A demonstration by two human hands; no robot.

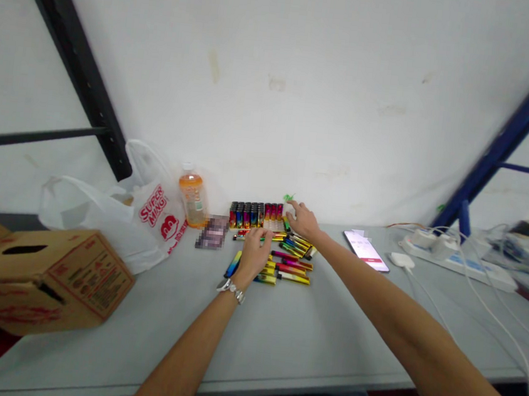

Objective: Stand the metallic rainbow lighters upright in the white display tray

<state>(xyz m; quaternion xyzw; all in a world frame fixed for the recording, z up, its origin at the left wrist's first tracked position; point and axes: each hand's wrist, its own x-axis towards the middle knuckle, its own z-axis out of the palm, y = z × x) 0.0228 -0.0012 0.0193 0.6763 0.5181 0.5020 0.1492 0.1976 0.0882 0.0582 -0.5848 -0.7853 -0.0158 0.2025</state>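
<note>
Colourful lighters (289, 260) are lying loose just in front of the tray (256, 215), and my left hand (253, 253) is curling over them. My right hand (303, 221) is touching the tray's right end, fingers spread.

Cardboard box (33, 278) at 8 o'clock on table (277, 344). White plastic bag (149, 217) beside it, orange drink bottle (192, 202) at 11. Phone (365, 249) at 2, power strip (461, 259) at 3.
</note>
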